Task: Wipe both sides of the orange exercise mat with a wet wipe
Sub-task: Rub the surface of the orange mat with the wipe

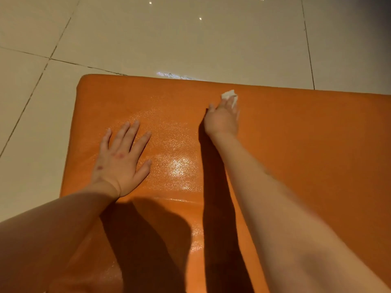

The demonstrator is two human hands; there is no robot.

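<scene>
The orange exercise mat point(306, 144) lies flat on the tiled floor and fills the lower right of the view. Its surface shines wet around the middle. My left hand point(121, 161) rests flat on the mat near its left edge, fingers spread and straight. My right hand point(222, 119) reaches toward the mat's far edge and presses a small white wet wipe point(229, 96) against the mat. The wipe pokes out beyond the fingertips; the hand is blurred.
Beige floor tiles point(169, 39) with dark grout lines surround the mat on the far and left sides. A small wet or shiny patch point(173, 75) sits on the floor just beyond the mat's far edge.
</scene>
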